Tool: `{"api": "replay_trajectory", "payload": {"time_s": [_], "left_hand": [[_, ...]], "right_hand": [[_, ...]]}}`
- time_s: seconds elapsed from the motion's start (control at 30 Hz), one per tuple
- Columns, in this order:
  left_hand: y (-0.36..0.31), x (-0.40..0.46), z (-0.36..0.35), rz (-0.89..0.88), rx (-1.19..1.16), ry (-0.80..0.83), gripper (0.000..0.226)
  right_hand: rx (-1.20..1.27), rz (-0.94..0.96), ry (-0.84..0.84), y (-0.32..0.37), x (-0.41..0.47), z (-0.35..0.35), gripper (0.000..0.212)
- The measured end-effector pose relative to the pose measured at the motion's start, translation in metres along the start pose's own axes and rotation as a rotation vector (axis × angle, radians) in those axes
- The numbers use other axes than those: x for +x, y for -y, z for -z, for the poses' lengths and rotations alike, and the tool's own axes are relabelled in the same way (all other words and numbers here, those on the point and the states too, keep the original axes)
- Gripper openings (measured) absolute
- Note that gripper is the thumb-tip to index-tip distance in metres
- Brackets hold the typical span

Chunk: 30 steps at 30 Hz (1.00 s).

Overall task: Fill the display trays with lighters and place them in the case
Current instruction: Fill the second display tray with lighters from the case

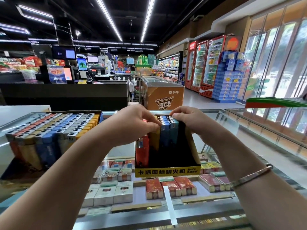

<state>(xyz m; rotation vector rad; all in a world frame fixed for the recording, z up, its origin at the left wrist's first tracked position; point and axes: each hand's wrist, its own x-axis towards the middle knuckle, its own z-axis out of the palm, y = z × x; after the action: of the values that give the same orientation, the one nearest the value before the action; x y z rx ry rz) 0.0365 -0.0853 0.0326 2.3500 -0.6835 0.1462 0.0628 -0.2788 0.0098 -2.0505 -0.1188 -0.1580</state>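
Note:
A yellow-and-black display tray (pixel 167 170) stands on the glass case (pixel 249 146) in front of me, partly filled with upright lighters (pixel 164 135) in red, yellow and blue; its near right part is dark and bare. My left hand (pixel 134 120) pinches the tops of the yellow and blue lighters at the back of the tray. My right hand (pixel 187 117) rests its fingertips on the metal caps of the rightmost lighters. To the left, a second tray (pixel 49 130), packed full of lighters, lies tilted on the glass.
Cigarette packs (pixel 154 188) fill the shelves under the glass top. A checkout counter with screens (pixel 66 90) stands behind on the left, an orange freezer chest (pixel 163 95) straight ahead, drink coolers (pixel 207 63) farther right. A bracelet circles my right wrist.

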Motion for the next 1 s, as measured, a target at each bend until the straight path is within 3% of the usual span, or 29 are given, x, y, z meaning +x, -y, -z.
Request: {"api": "replay_trajectory", "payload": {"time_s": [0.23,0.4,0.47,0.57,0.7,0.83,1.0], "left_hand": [[0.008,0.005,-0.013,0.13,-0.386,-0.164,0.012],[0.015,0.009,-0.024,0.33,-0.821,-0.086,0.054],[0.015,0.01,-0.03,0.342,-0.955,-0.042,0.059],[0.018,0.012,-0.036,0.315,-1.076,-0.046,0.053],[0.024,0.011,-0.043,0.309,-1.22,-0.012,0.016],[0.034,0.015,-0.053,0.312,-1.394,-0.012,0.041],[0.045,0.019,-0.062,0.312,-1.43,-0.011,0.048]], "right_hand": [[0.092,0.006,-0.111,-0.007,0.005,-0.004,0.014],[0.362,-0.099,-0.239,-0.011,0.003,-0.012,0.019],[0.452,-0.147,-0.227,-0.011,0.001,-0.014,0.025],[0.512,-0.171,-0.19,-0.011,0.001,-0.016,0.026],[0.57,-0.197,-0.155,-0.016,0.006,-0.018,0.037],[0.652,-0.205,-0.143,-0.018,0.007,-0.018,0.044],[0.556,-0.172,-0.199,-0.023,0.01,-0.019,0.023]]}}
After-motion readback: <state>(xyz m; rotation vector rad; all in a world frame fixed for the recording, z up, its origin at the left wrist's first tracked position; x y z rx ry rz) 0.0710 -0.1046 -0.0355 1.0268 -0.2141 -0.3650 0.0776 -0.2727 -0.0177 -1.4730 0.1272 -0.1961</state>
